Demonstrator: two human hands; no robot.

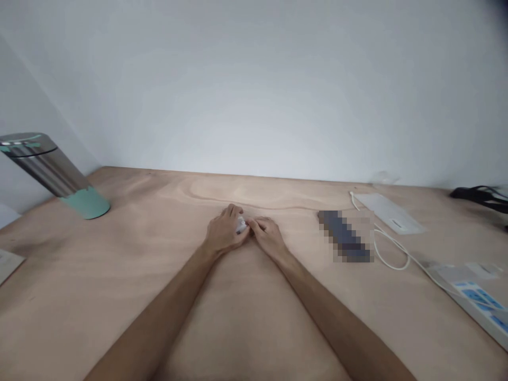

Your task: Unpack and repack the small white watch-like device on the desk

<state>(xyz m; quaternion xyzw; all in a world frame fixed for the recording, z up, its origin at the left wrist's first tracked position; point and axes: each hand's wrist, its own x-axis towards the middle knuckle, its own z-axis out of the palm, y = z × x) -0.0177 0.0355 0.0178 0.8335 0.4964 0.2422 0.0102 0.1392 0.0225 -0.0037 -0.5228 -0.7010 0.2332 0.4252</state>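
Near the middle of the wooden table (234,328), both hands meet over a small whitish, shiny object (241,224), which looks like clear plastic. My left hand (225,231) is closed around it from the left, its fingers curled over the far side. From the right, my right hand (268,233) comes up against it, thumb and fingers pinched together at its edge. A tiny reddish spot shows between the fingertips. Most of the object is hidden by the fingers.
A steel and mint-green bottle (59,172) stands at the left. Right of my hands lie a pixelated dark object (345,236), a white cable (397,267), a pale flat sleeve (391,213) and a blue-and-white package (478,301). Black straps (480,197) lie far right.
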